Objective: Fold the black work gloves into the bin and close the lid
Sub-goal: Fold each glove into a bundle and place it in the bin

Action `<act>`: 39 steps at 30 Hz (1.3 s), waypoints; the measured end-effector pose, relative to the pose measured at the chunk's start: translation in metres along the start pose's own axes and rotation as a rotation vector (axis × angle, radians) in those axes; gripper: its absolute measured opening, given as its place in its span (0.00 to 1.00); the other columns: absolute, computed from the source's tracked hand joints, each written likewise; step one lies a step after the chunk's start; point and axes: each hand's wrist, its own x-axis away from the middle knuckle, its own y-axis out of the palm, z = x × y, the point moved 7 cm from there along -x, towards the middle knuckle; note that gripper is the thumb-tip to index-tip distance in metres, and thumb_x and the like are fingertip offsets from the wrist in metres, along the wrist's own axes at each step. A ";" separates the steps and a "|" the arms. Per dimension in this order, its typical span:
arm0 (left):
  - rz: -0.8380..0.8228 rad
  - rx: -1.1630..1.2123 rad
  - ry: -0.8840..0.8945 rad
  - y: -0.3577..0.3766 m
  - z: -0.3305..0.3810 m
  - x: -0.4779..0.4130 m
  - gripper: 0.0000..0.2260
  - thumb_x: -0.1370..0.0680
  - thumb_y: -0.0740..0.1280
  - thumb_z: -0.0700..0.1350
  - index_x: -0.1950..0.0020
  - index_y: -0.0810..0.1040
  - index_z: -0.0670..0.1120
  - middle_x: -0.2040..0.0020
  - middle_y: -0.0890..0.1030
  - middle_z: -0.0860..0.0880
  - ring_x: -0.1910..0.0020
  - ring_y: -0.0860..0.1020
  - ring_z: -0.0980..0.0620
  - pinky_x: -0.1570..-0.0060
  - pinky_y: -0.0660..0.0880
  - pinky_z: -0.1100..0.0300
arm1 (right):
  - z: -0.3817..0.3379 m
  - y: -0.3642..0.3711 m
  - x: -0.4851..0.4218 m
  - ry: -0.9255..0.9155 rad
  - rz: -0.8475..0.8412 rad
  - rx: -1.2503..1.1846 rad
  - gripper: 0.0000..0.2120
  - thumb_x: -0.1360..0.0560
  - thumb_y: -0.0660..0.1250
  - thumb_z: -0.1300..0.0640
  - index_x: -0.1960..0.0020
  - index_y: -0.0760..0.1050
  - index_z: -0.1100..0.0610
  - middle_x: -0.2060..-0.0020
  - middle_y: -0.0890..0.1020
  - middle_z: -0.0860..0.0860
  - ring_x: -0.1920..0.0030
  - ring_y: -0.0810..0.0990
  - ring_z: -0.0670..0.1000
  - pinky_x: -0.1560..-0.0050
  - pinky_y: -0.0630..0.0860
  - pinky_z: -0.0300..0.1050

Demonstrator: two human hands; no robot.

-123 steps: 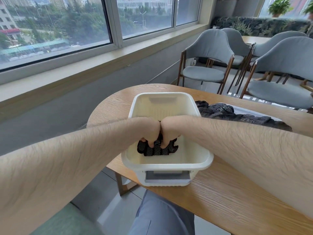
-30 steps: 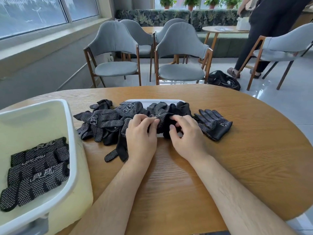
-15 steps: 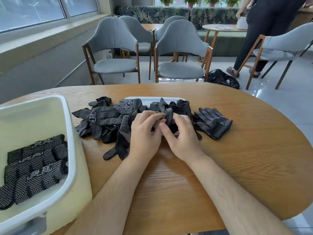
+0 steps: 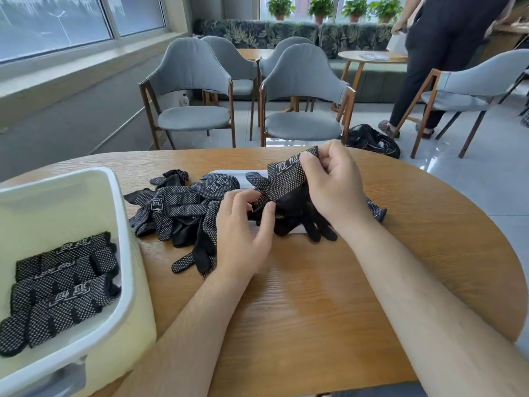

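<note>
Head view: white bin (image 4: 123, 216) holds three folded gloves (image 4: 63, 285), logos illegible; left hand (image 4: 243, 233) and right hand (image 4: 335, 190) pinch a raised glove (image 4: 286, 179).

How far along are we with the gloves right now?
Done: folded gloves lie in the bin. In hand: the right hand pinches one glove by its cuff, lifted off the table; the left hand pinches its lower part. Left: a pile of loose gloves to fold, and the bin is open; the white panel under the pile may be its lid.
</note>
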 end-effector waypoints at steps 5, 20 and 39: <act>-0.064 0.021 0.216 0.005 0.053 -0.006 0.32 0.28 0.77 0.58 0.33 0.73 0.41 0.37 0.74 0.46 0.37 0.74 0.47 0.35 0.72 0.50 | -0.016 -0.017 -0.005 0.149 -0.054 0.070 0.09 0.22 0.70 0.51 0.51 0.75 0.56 0.63 0.80 0.47 0.61 0.79 0.47 0.57 0.77 0.49; -0.191 0.155 -0.016 -0.005 0.076 0.003 0.18 0.22 0.71 0.45 0.34 0.71 0.50 0.41 0.72 0.57 0.44 0.74 0.58 0.45 0.71 0.62 | -0.023 -0.039 0.029 0.196 -0.584 0.156 0.27 0.31 0.74 0.66 0.40 0.70 0.42 0.49 0.86 0.45 0.55 0.86 0.49 0.51 0.84 0.52; -0.235 0.150 -0.066 -0.022 0.094 -0.027 0.04 0.22 0.73 0.47 0.48 0.82 0.54 0.58 0.82 0.58 0.62 0.79 0.57 0.63 0.70 0.68 | -0.032 -0.070 0.037 -0.049 -0.194 0.017 0.04 0.21 0.73 0.54 0.48 0.83 0.47 0.59 0.86 0.40 0.63 0.84 0.42 0.56 0.81 0.41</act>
